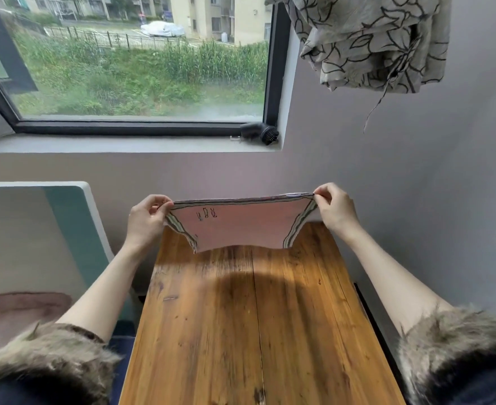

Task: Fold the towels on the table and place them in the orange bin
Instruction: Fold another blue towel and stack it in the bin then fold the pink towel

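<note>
Both hands, left hand and right hand, pinch the pink towel's top corners, stretched at twelve o'clock above the tabletop. Folding seems barely begun; no orange bin shows.

The towel hangs above the table's far end — window behind, upper left.

Grey wall, black-framed window at 11 o'clock, patterned curtain at 1 o'clock, daylit wooden tabletop.
</note>
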The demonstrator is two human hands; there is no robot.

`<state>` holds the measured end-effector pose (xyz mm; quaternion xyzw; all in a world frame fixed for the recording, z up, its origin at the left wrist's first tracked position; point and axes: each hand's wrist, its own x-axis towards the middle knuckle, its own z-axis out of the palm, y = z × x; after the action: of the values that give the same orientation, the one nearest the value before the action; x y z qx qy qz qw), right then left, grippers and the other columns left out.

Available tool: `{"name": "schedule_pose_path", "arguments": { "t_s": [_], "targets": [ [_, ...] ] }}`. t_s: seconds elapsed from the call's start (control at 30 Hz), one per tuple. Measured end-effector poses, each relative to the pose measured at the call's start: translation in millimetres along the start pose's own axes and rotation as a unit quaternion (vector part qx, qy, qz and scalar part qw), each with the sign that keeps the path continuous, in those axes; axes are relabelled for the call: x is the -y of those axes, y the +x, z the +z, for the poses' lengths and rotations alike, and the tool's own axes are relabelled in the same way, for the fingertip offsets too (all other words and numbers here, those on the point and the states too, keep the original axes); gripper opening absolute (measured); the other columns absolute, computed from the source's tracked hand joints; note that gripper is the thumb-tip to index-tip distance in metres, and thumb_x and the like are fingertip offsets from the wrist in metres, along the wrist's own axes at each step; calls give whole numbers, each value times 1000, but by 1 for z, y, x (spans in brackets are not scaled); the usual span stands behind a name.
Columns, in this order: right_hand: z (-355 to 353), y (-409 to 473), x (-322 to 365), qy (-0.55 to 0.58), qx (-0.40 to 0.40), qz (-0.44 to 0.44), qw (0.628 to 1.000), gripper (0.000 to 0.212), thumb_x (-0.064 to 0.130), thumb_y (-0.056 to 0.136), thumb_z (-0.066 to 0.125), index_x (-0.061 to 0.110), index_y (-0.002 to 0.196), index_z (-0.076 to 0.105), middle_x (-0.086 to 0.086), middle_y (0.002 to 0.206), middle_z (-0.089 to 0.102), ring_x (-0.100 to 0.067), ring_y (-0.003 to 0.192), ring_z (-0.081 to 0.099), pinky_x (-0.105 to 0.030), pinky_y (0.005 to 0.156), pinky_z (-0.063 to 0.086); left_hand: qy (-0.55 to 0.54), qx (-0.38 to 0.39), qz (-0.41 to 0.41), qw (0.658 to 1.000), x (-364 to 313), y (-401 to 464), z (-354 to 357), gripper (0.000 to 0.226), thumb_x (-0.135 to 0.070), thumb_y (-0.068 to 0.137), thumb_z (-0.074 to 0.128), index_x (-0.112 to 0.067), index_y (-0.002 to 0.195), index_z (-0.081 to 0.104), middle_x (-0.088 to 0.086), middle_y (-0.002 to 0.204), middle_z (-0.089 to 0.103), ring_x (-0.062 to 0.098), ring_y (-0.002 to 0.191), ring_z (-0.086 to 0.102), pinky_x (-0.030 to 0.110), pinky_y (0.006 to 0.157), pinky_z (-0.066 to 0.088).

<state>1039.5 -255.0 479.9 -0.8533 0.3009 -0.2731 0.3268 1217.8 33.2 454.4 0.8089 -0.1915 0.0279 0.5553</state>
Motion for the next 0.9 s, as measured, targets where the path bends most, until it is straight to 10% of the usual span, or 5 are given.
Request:
{"name": "schedule_pose_path", "arguments": {
  "t_s": [0.5, 0.9],
  "targets": [
    [47, -200, -157, -90, 399, 267, 873, 12, 15, 86, 63, 20, 75, 62, -1, 87, 65, -14, 84, 59, -32, 80, 48, 186, 367, -236, 880, 154, -191, 10, 10, -21, 90, 60, -16, 85, 67, 2, 88, 68, 16, 86, 62, 29, 73, 52],
    [56, -213, -180, -110, 507, 330, 789, 12, 14, 82, 62, 12, 71, 63, -5, 73, 50, -17, 70, 46, -24, 61, 42, 214, 503, -339, 766, 164, -210, 17, 21, -26, 91, 58, -8, 94, 68, 2, 85, 63, 9, 73, 53, 15, 58, 44]
  ]
}}
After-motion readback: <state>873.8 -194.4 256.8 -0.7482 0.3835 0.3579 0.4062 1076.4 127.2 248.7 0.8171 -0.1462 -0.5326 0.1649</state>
